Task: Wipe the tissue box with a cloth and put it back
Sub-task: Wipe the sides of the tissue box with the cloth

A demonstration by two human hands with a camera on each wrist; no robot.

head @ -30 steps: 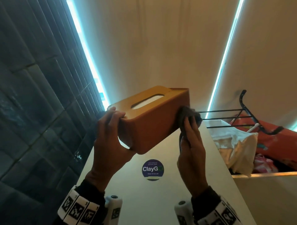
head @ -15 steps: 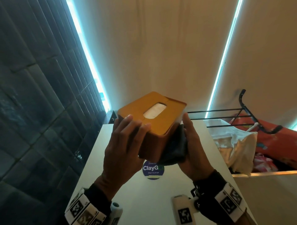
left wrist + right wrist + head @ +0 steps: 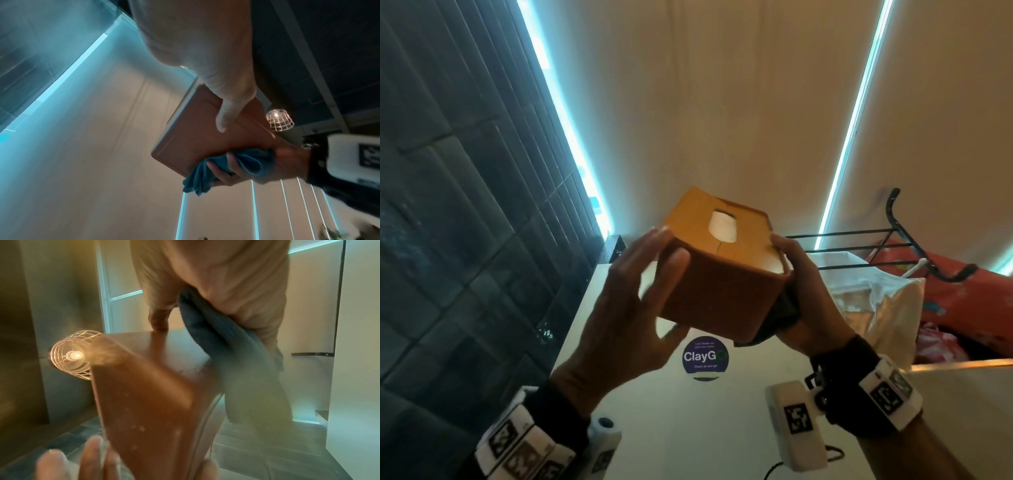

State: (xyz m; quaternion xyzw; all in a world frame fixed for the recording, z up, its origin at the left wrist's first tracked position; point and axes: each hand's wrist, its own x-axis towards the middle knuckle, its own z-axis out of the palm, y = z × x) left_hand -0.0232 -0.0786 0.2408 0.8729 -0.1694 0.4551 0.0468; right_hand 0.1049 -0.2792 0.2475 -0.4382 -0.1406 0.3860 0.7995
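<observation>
An orange-brown tissue box (image 3: pixel 722 284) with white tissue in its top slot is held in the air above the white table (image 3: pixel 688 428), its short end toward me. My left hand (image 3: pixel 630 308) grips its left side, thumb on the near face. In the left wrist view, a finger of that hand (image 3: pixel 226 97) lies on the box's underside (image 3: pixel 195 138). My right hand (image 3: pixel 808 298) holds a dark blue cloth (image 3: pixel 780 315) against the right side. The cloth (image 3: pixel 222 340) is bunched between palm and box (image 3: pixel 154 394); fingers curl round it (image 3: pixel 252 162).
A round ClayGo sticker (image 3: pixel 704 357) lies on the table under the box. To the right stand a black wire rack (image 3: pixel 893 246), a white bag (image 3: pixel 869 301) and red items (image 3: pixel 969 301). A dark slatted wall (image 3: pixel 465 205) runs along the left.
The box has turned from long side toward me to short end toward me. My right hand and cloth slid from the box's far end along its right side; my left hand regripped.
</observation>
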